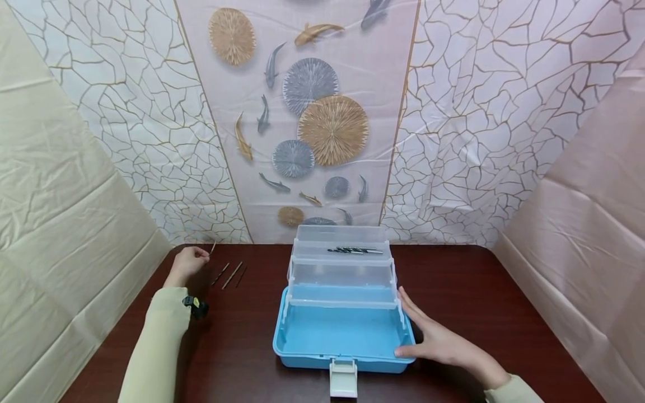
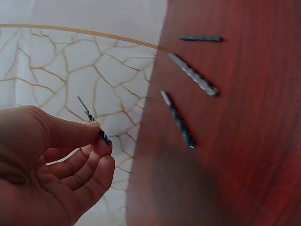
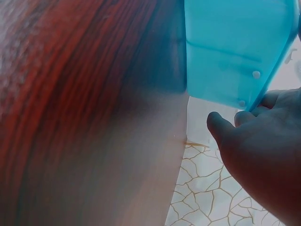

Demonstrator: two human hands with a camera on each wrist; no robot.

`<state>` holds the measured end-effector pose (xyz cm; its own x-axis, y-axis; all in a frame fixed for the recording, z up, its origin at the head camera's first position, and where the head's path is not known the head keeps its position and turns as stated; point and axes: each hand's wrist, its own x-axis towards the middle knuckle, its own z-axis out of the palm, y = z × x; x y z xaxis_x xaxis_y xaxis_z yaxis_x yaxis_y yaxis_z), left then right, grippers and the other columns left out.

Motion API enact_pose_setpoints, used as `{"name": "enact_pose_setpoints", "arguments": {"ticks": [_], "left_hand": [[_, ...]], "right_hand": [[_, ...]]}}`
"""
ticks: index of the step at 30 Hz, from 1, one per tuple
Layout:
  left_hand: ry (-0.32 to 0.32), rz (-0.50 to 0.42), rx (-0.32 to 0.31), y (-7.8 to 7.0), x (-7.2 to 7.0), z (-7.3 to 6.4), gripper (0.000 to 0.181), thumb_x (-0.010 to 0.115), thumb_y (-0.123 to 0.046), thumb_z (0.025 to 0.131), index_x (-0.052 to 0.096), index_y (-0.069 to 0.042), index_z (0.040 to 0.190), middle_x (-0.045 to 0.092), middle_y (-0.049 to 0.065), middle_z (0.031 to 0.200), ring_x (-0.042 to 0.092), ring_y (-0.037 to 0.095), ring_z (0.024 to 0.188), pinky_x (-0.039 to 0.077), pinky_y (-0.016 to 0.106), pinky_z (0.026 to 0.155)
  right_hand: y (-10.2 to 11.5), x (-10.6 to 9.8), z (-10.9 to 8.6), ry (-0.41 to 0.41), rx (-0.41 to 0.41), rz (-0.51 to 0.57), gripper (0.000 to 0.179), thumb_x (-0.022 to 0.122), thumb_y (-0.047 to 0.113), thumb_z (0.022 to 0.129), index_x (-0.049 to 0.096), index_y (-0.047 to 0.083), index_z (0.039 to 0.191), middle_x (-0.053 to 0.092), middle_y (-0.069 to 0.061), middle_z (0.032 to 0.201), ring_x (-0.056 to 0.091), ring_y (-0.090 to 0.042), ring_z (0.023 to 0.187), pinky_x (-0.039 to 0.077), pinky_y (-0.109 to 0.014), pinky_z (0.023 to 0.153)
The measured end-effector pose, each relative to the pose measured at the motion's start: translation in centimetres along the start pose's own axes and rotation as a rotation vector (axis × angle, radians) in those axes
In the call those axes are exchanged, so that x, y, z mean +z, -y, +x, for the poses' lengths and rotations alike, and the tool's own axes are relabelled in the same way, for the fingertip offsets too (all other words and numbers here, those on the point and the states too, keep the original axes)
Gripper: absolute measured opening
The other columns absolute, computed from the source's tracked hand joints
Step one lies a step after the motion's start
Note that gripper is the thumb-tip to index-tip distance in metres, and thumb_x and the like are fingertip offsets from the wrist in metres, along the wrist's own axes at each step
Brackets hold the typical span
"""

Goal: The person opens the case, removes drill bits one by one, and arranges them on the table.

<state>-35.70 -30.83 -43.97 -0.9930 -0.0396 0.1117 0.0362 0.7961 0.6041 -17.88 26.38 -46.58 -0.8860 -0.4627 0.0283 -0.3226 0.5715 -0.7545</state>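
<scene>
Dark reddish-brown table (image 1: pixel 242 358), wood-grained and faintly glossy, spanned the lower part of the head view. Nearest, bottom centre: white latch (image 1: pixel 344 380), hanging from the front of a light-blue plastic box (image 1: pixel 302 362), which stood open. Right hand (image 1: pixel 438 338), lower right of the frame: thumb and forefinger spread wide, touching the box's right side, thumb at the front corner. Lower left: pale sleeve (image 1: pixel 156 347), plus a black wrist device (image 1: pixel 199 309) with a yellow patch; any lettering on it was too small to read.

Left of centre, three drill bits (image 1: pixel 232 275) lay apart on the table, roughly parallel. Left wrist view, slightly blurred: two dark, the middle one silver-grey with spiral flutes. Shank markings could not be made out.

Left hand (image 1: pixel 188 263), left of the frame near the table's far edge: thumb and fingertip pinching a short drill bit (image 2: pixel 90 116). Its smooth, bright silver shank pointed to upper left in the left wrist view; dark spiral flutes ran toward lower right, partly hidden by the thumb.

Farther back, centre: stepped translucent trays (image 1: pixel 342 274), the upper one holding overlapping dark bits (image 1: pixel 355 251) with pale shanks. Behind: backdrop cloth (image 1: pixel 332 190) printed with gold and grey fish and discs.
</scene>
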Motion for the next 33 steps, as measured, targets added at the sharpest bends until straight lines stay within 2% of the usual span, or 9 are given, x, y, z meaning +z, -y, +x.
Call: {"name": "enact_pose_setpoints", "arguments": {"ticks": [4,12,15,22,33], "left_hand": [[0.017,0.02,-0.013,0.7,0.5,-0.2,0.018,0.057,-0.009,0.088,0.062,0.006,0.095,0.06,0.022,0.095,0.054,0.036,0.089,0.043,0.046,0.075],[0.064,0.012,-0.044,1.8,1.1,-1.0,0.016,0.056,-0.008,0.086,0.062,0.006,0.091,0.059,0.02,0.091,0.053,0.033,0.083,0.043,0.043,0.071],[0.077,0.019,-0.041,1.9,1.1,-1.2,0.016,0.055,-0.008,0.086,0.063,0.006,0.09,0.059,0.021,0.091,0.053,0.032,0.081,0.043,0.043,0.071],[0.123,0.004,-0.071,2.1,1.6,-1.5,0.018,0.054,-0.007,0.088,0.062,0.008,0.093,0.058,0.019,0.088,0.053,0.029,0.076,0.044,0.04,0.065],[0.176,0.034,-0.072,1.8,1.8,-0.8,0.017,0.053,-0.005,0.086,0.064,0.007,0.089,0.059,0.012,0.079,0.054,0.025,0.071,0.045,0.037,0.062]], "right_hand": [[0.0,0.0,-0.1,0.003,-0.001,0.005,0.106,0.077,0.034,0.076,0.004,0.014,0.15,-0.008,0.001,0.154,0.001,-0.027,0.137,0.018,-0.059,0.101],[-0.2,-0.1,0.0,0.006,-0.017,0.014,0.107,0.077,0.035,0.075,0.004,0.016,0.15,-0.008,-0.003,0.154,0.001,-0.027,0.137,0.019,-0.059,0.1],[-0.2,-0.1,0.1,0.006,-0.022,0.011,0.107,0.077,0.035,0.075,0.004,0.016,0.15,-0.007,-0.005,0.155,0.001,-0.028,0.137,0.019,-0.06,0.1],[-0.2,-0.2,0.1,0.006,-0.012,0.012,0.106,0.077,0.036,0.074,0.006,0.017,0.15,-0.008,0.004,0.154,0.002,-0.028,0.137,0.019,-0.059,0.101],[-0.4,-0.1,-0.1,-0.002,-0.027,0.031,0.105,0.077,0.033,0.075,0.005,0.016,0.15,-0.008,0.002,0.154,0.0,-0.029,0.137,0.016,-0.061,0.101]]}}
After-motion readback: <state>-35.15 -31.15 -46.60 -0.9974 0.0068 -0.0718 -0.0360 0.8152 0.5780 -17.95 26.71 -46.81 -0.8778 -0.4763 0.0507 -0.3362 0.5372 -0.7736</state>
